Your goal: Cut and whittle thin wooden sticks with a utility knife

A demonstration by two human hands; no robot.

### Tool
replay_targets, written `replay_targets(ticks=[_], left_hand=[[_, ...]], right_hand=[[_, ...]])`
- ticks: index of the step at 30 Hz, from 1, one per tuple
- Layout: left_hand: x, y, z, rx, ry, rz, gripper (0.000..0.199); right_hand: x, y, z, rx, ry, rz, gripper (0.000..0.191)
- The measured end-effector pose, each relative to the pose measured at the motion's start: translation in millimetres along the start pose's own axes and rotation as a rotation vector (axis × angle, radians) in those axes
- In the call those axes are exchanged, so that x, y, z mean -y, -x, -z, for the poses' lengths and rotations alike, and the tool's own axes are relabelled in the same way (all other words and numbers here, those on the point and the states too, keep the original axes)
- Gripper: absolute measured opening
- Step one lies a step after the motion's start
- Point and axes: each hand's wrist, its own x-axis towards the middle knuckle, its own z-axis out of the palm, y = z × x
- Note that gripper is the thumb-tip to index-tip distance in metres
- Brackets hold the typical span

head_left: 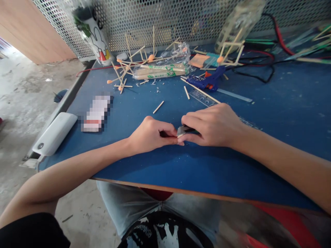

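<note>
My right hand point(212, 125) is closed around a utility knife point(185, 130), its blade pointing left. Pinched between the thumb and fingers of my left hand point(152, 136) is a small pale wooden stick point(180, 135), mostly hidden by the fingertips. The blade touches or lies right over the stick where both hands meet, above the blue tabletop. A short cut stick point(158, 107) lies just beyond my left hand, and another short stick piece point(186, 93) lies farther back.
At the back are a blue glue gun point(207, 81), a bag of wooden chopsticks point(160, 70) and stick frames with orange balls point(124, 70). To the left lie a phone point(97, 113) and a white power bank point(55, 133). A patterned bottle point(94, 39) stands by the perforated panel point(155, 20).
</note>
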Motion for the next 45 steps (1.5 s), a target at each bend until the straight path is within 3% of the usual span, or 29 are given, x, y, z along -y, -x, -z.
replay_targets(ticks=[6,11,18,24,35,40,45], left_hand=[[1,0,-0.3,0.002,-0.039,-0.06,0.061],[3,0,-1.1,-0.02,-0.076,-0.169,0.055],[2,0,-1.0,-0.007,-0.103,-0.144,0.06],[2,1,-3.0,-0.081,-0.136,-0.184,0.068],[3,1,-1.9,-0.16,-0.25,-0.303,0.066],[4,2,-0.2,-0.172,-0.27,-0.302,0.058],[1,4,-1.7,-0.173,-0.125,-0.196,0.039]], right_hand=[[3,-2,3,0.017,0.009,0.034,0.07],[5,-4,4,-0.077,0.017,0.073,0.069],[5,-3,3,-0.033,0.014,0.051,0.07],[14,-3,-1,-0.035,-0.01,0.043,0.061],[27,-2,-1,-0.018,-0.004,-0.037,0.055],[31,0,1,-0.038,0.004,-0.062,0.05],[28,-2,12,-0.114,-0.016,0.045,0.028]])
